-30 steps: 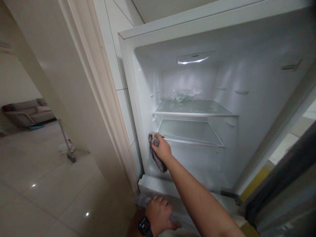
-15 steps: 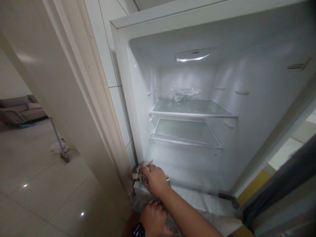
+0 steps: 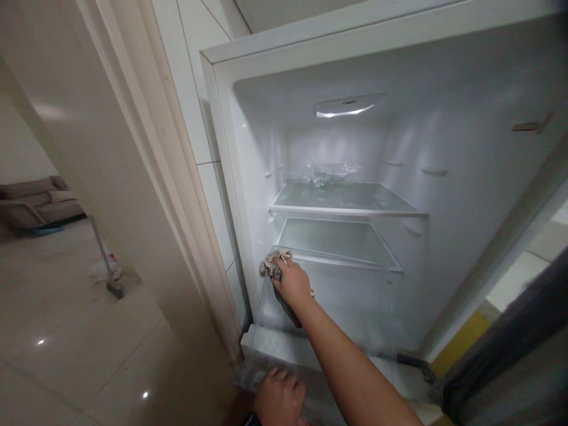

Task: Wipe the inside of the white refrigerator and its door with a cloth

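My right hand (image 3: 293, 284) is closed around a crumpled, patterned cloth (image 3: 271, 266), pressing it to the upper left part of a clear flat panel (image 3: 341, 307). Part of the cloth hangs below the palm. The panel slants in front of the open fridge, and its far edge lies near the lower shelf. At the bottom of the view, my left hand (image 3: 279, 393), with a dark watch at the wrist, has its fingers curled over the panel's near edge. Its thumb is mostly hidden.
Inside the white fridge (image 3: 224, 177) are an upper glass shelf (image 3: 346, 197), with crumpled clear plastic (image 3: 332, 173) on it, and a lower glass shelf (image 3: 332, 236). A door frame (image 3: 177, 177) stands close at left. Beyond are a broom (image 3: 114, 290) and a sofa (image 3: 35, 204).
My right hand has moved the cloth up and slightly right along the panel's left side. My left hand stays at the near edge, slightly lower in view.
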Motion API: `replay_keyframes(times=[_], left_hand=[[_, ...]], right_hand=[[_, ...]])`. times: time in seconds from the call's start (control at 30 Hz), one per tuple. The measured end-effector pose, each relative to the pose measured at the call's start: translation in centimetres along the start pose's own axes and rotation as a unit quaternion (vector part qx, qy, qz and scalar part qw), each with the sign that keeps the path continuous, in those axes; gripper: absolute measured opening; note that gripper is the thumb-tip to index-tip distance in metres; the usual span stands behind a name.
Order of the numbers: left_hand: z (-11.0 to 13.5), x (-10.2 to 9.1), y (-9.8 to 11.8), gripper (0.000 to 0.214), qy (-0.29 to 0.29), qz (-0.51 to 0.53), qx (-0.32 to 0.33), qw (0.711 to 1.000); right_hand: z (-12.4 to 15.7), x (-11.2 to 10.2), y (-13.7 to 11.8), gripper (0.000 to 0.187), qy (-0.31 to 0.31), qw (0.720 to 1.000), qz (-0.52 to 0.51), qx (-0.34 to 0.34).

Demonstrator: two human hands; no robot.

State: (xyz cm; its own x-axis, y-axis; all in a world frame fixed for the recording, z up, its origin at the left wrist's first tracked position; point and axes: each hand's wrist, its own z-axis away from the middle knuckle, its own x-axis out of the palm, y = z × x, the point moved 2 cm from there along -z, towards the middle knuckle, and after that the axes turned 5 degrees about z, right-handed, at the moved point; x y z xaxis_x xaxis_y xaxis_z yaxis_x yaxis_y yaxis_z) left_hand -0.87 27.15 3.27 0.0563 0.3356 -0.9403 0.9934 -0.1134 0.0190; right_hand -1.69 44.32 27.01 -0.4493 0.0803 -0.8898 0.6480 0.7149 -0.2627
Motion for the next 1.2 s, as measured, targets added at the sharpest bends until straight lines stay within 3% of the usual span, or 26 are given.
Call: replay_keyframes(times=[0.2, 0.33, 0.4, 0.47, 0.57, 0.7, 0.8, 0.93, 1.07, 1.2], left_hand=[[0.7, -0.6, 0.6, 0.078, 0.026, 0.019, -0.002, 0.999], [1.7, 0.2, 1.1, 0.083, 0.094, 0.006, 0.025, 0.995], [2.7, 0.9, 1.4, 0.073, 0.127, -0.005, 0.045, 0.991], [3.6, 1.4, 1.6, 0.049, 0.142, -0.015, 0.061, 0.988], [4.1, 1.4, 1.8, 0.024, 0.093, -0.009, 0.063, 0.994], [3.1, -0.5, 2.5, 0.018, -0.032, 0.021, 0.017, 0.999], [1.9, -2.9, 3.2, 0.023, -0.126, 0.049, -0.013, 0.991], [0.6, -6.5, 4.0, 0.063, -0.218, 0.091, -0.057, 0.970], [-0.2, -8.8, 4.8, 0.081, -0.250, 0.116, -0.103, 0.956], [-0.1, -7.8, 5.0, 0.084, -0.260, 0.116, -0.107, 0.953]], right_hand=[[5.8, 0.8, 2.3, 0.054, -0.033, 0.998, -0.056, 0.004], [11.8, 0.2, 5.7, 0.053, -0.010, 0.987, -0.151, 0.057], [15.0, -0.2, 7.8, 0.051, -0.004, 0.976, -0.204, 0.073], [17.9, -0.6, 10.0, 0.050, 0.003, 0.963, -0.249, 0.099], [21.4, -1.1, 12.7, 0.051, 0.025, 0.944, -0.285, 0.163], [24.0, -1.4, 14.4, 0.054, 0.036, 0.934, -0.294, 0.199], [24.7, -2.0, 14.8, 0.056, 0.043, 0.931, -0.290, 0.216], [23.2, -3.6, 14.3, 0.055, 0.016, 0.950, -0.231, 0.208], [19.2, -4.4, 10.5, 0.051, -0.046, 0.986, -0.132, 0.089], [14.9, -2.1, 5.7, 0.052, -0.117, 0.993, 0.006, -0.022]])
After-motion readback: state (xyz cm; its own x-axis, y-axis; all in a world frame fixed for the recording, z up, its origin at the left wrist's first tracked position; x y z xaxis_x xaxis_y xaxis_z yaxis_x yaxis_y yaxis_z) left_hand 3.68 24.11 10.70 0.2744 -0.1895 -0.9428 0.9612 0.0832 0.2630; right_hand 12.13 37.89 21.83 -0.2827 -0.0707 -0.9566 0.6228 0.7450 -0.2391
